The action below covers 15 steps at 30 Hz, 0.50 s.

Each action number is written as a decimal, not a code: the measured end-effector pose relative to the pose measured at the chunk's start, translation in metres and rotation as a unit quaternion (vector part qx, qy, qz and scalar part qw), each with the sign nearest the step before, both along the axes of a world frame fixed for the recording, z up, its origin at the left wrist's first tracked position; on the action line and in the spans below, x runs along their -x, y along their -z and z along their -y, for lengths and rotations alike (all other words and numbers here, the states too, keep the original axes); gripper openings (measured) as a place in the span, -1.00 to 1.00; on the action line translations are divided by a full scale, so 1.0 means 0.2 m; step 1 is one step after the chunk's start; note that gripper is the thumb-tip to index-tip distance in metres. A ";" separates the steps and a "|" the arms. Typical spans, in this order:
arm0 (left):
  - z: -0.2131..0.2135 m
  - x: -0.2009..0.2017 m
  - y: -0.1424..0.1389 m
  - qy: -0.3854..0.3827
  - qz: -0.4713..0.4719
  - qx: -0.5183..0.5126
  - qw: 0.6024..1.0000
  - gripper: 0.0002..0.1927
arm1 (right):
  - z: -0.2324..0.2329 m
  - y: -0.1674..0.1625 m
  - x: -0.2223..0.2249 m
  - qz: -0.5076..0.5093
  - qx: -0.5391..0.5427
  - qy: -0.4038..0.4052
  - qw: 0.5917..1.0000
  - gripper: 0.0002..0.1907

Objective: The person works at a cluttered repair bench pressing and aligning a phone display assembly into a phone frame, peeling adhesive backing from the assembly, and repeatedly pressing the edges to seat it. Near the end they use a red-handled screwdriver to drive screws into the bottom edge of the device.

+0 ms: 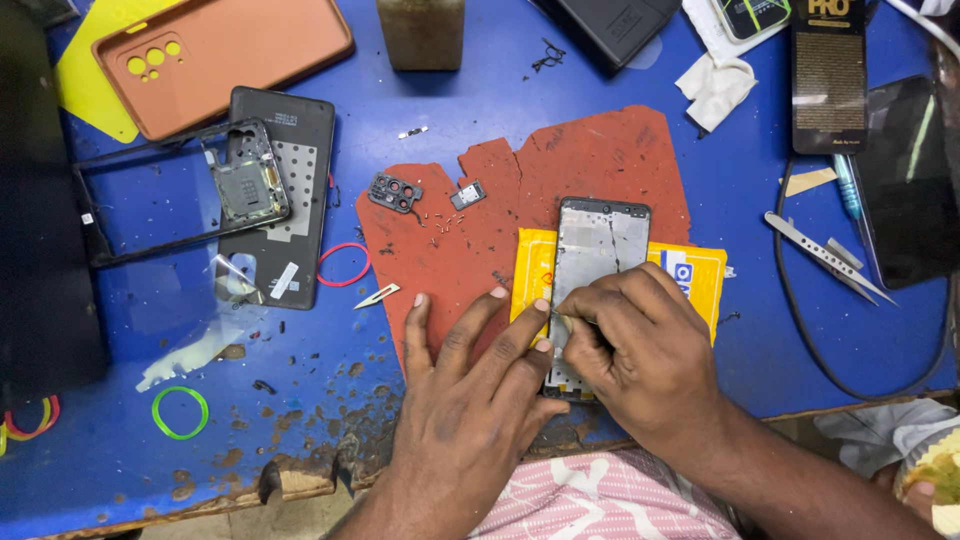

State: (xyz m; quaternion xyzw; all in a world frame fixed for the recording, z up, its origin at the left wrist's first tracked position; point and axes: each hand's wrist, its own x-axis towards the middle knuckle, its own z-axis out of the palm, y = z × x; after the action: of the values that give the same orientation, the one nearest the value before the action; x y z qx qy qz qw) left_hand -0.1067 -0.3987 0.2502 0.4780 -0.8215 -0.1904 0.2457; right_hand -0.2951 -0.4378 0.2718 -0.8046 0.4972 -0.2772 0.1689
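My left hand [470, 375] lies flat, fingers spread and gripping nothing, on the torn red mat [560, 175], its fingertips pressing the left edge of the phone frame [600, 250] and the yellow packet [690, 270] under it. My right hand [640, 345] is curled over the lower part of that frame, thumb and forefinger pinched together on a thin tool; I cannot tell what kind, as too little of it shows. The frame sits at the centre of the blue table [400, 90], long side running from twelve to six o'clock.

At ten o'clock from the frame, on the mat, lie a small camera module [395, 192] and a tiny square part [468, 194]. Further toward nine o'clock rest a dark phone back [285, 170] and a black bezel [150, 215], with an orange case [230, 50] beyond at eleven. At three o'clock lie metal tweezers [825, 255]. A green rubber band [180, 412] sits at eight o'clock.
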 end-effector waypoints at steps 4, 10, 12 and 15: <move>0.00 0.00 0.00 0.001 0.000 -0.003 1.000 -0.55 | 0.00 0.00 0.00 -0.001 0.004 -0.002 1.000 -0.78; 0.00 0.00 0.01 0.000 0.001 -0.004 1.000 -0.55 | 0.00 -0.01 0.00 -0.001 0.005 -0.015 1.000 -0.78; 0.00 0.01 0.01 -0.001 -0.001 -0.006 1.000 -0.55 | 0.00 -0.01 0.00 -0.001 0.004 -0.018 1.000 -0.78; 0.00 0.00 0.01 0.003 0.001 -0.006 1.000 -0.55 | 0.00 -0.02 0.00 -0.003 0.009 -0.024 1.000 -0.77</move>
State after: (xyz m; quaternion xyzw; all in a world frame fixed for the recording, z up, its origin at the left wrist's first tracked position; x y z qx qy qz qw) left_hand -0.1072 -0.3983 0.2486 0.4768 -0.8223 -0.1956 0.2412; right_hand -0.2959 -0.4379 0.2756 -0.8185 0.4762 -0.2748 0.1668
